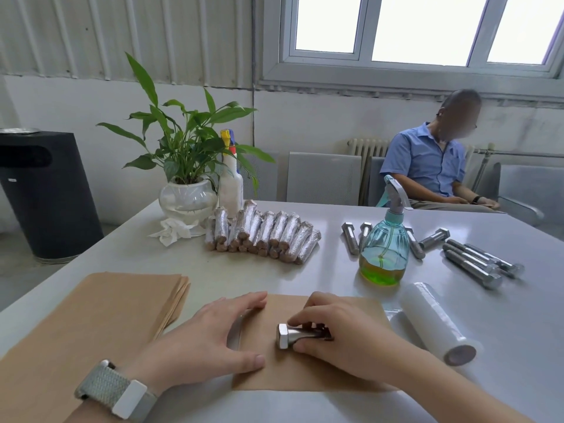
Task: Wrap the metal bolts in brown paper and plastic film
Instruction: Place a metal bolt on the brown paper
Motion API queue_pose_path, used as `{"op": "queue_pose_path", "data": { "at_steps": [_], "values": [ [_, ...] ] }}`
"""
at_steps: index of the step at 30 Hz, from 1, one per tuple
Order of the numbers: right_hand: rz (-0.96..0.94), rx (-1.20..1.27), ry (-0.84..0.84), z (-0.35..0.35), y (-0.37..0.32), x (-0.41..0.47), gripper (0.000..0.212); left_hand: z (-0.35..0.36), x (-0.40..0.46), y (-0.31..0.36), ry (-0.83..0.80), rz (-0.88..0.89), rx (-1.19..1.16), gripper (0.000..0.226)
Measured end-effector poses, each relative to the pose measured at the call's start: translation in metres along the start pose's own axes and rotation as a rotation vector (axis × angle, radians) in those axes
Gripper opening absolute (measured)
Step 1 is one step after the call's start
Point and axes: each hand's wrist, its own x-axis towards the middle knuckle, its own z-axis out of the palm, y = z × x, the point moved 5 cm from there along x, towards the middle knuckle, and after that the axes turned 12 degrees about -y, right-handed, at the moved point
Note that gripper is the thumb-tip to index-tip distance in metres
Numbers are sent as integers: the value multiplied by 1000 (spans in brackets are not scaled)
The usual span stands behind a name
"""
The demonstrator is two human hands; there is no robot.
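On a white table [274,270], the right hand [345,334] grips a hex bolt [290,335] lying on a brown paper sheet [305,374], while the left hand [207,331] rests flat, fingers straight, on the sheet's left edge. Beside it lie a plastic film roll [436,322], a green spray bottle [385,248], loose bolts [476,264], wrapped bolts [262,236] and stacked paper [100,303].

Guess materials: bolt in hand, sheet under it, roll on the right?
Bolt: metal, likely plated steel; bright silver sheen on the hex head.
Sheet: brown kraft-type paper; matte, flat tan.
Roll: seemingly clear plastic film; milky, glossy layers on a core.
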Motion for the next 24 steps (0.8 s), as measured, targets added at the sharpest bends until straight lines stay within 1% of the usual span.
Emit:
{"op": "queue_pose_path", "data": {
  "at_steps": [5, 9, 16, 24],
  "values": [
    [-3, 38, 56, 1, -2, -2, 30, 0, 1, -1, -12, -14, 1, 87],
    [13, 12, 93, 0, -2, 0, 29, 0, 0, -1, -13, -16, -1, 88],
    [9, 10, 90, 1, -1, 1, 29, -1, 1, 0, -12, 9, -17, 88],
    [5, -15, 153, 0, 0, -1, 28, -1, 1, -1, -1, 26, -6, 86]
  ]
}}
